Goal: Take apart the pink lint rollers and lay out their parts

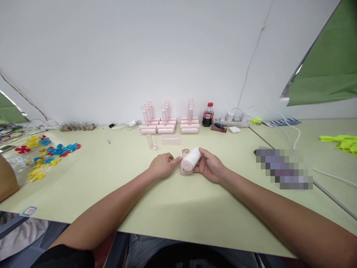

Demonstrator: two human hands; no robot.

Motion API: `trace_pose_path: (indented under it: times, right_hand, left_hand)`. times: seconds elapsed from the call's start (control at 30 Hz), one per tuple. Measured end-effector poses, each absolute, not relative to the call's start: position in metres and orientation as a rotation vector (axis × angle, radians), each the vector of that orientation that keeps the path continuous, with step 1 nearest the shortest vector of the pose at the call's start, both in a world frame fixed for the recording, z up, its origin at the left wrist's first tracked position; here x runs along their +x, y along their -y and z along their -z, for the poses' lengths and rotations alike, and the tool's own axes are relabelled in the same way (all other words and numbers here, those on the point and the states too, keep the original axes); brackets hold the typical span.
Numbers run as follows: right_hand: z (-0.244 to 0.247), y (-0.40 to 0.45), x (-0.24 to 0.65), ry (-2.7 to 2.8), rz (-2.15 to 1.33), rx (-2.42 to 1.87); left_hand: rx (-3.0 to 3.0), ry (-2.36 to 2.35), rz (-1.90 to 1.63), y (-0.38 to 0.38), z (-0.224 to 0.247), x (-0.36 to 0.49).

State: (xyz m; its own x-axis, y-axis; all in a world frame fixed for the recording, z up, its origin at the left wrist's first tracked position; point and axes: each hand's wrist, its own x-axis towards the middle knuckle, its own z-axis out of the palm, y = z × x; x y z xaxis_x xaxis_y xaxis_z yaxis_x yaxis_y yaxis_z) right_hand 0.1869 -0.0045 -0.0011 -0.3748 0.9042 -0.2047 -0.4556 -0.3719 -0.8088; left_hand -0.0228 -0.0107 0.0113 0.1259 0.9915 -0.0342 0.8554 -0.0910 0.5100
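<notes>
My right hand [210, 166] is closed around a white roll [192, 158], which looks like a lint roller's sticky roll. The roll is tilted, with its round end and small centre hole facing me. A pale pink plastic holder [185, 172] sits beneath and beside the roll. At the holder's left edge, my left hand [165, 165] has its thumb stretched against it and its other fingers curled; its exact grip is partly hidden. Just beyond lie a clear pink cover [170, 139] and a clear tube handle [150, 141] with a pink end.
Several pink roller sets [166, 126] stand in rows by the wall, beside a cola bottle [208, 114] and a power strip [232, 123]. Colourful plastic flower shapes [60, 149] lie left, near another person's arm [7, 178]. A blurred item [284, 169] and cables lie right.
</notes>
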Motion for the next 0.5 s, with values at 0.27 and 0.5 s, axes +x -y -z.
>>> trace_pose_path:
  times: [0.27,0.5]
  right_hand:
    - [0.009,-0.002,0.189,0.805,-1.618,-0.915]
    - [0.006,0.005,0.185,0.848,-1.513,-0.955]
  left_hand:
    - [1.945,-1.743,-0.378,0.018,-0.015,0.004]
    - [1.702,-1.498,-0.968,0.016,0.000,0.007]
